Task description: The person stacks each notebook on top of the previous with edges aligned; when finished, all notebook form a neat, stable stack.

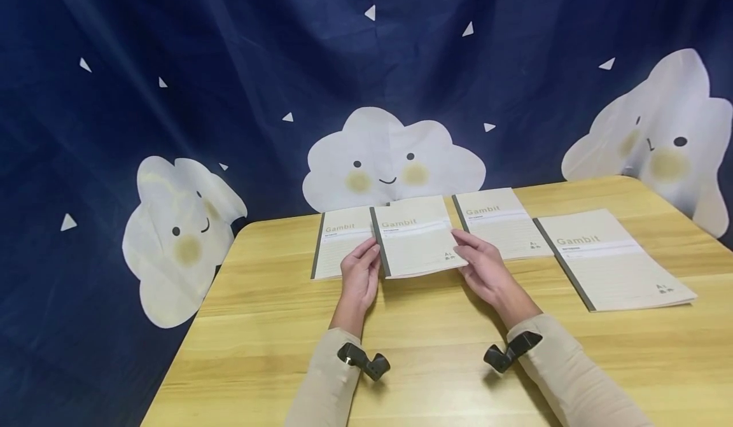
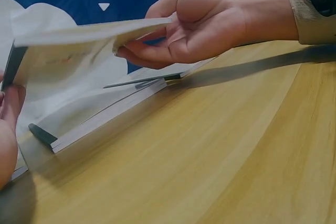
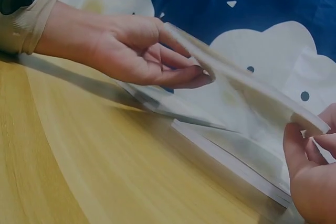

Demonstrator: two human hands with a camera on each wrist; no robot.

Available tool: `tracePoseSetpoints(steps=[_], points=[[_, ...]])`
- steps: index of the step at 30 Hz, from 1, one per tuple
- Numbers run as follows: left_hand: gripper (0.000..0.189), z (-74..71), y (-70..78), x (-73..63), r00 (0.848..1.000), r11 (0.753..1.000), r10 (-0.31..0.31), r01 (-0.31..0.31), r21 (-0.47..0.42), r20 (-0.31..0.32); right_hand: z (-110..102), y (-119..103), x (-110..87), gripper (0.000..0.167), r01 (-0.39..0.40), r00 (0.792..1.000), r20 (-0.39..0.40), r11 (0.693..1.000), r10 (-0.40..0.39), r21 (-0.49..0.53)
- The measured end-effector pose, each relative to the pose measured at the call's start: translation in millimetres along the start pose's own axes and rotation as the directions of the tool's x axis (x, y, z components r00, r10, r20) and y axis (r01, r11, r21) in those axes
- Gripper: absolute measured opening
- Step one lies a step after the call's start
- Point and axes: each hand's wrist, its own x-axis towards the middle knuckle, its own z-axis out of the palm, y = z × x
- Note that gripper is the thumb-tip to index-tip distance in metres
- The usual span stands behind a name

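Note:
Both hands hold a cream notebook (image 1: 420, 239) marked "Gambit", with a dark spine, raised a little above the table. My left hand (image 1: 361, 274) pinches its spine edge, thumb on the cover and fingers beneath. The opposite edge is gripped the same way by my right hand (image 1: 485, 271). In the left wrist view the raised notebook (image 2: 58, 72) shows its underside, and another notebook (image 2: 110, 114) lies on the table below it. That lower notebook is mostly hidden in the head view. The right wrist view shows the left hand's fingers (image 3: 184, 77) under the edge.
Similar notebooks lie on the wooden table (image 1: 258, 331): one at the left (image 1: 343, 239), partly covered by the raised one, another notebook (image 1: 498, 223) behind the right hand, and a third notebook (image 1: 615, 261) farther right. A blue curtain (image 1: 275, 45) with clouds hangs behind the table.

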Motion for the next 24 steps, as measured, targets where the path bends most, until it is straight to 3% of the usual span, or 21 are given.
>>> tracePoseSetpoints(steps=[4, 9, 16, 20, 24], points=[[0.034, -0.5, -1.3, -0.4, 0.999, 0.999, -0.039, 0.039, 0.006, 0.004, 0.8, -0.5, 0.1, 0.057, 0.0, 1.0, -0.021, 0.999, 0.001, 0.036], [0.04, -0.1, -2.1, -1.2, 0.996, 0.997, -0.074, 0.074, 0.014, 0.058, 0.4, -0.3, 1.6, 0.056, 0.0, 0.998, -0.059, 0.998, 0.004, 0.069], [0.042, 0.7, -1.2, -3.1, 0.991, 0.995, -0.086, 0.08, 0.065, 0.101, 1.1, -1.2, 4.2, 0.054, 0.014, 0.982, -0.191, 0.992, 0.01, 0.124], [0.043, 0.6, -1.1, -2.9, 0.99, 0.991, -0.085, 0.073, 0.108, 0.111, 1.9, -0.7, 5.0, 0.053, 0.026, 0.97, -0.243, 0.995, -0.001, 0.1], [0.039, 0.2, -2.0, -2.3, 0.994, 0.984, -0.081, 0.069, 0.164, 0.072, 1.8, 1.5, 5.6, 0.051, 0.028, 0.963, -0.268, 0.999, -0.017, 0.039]])
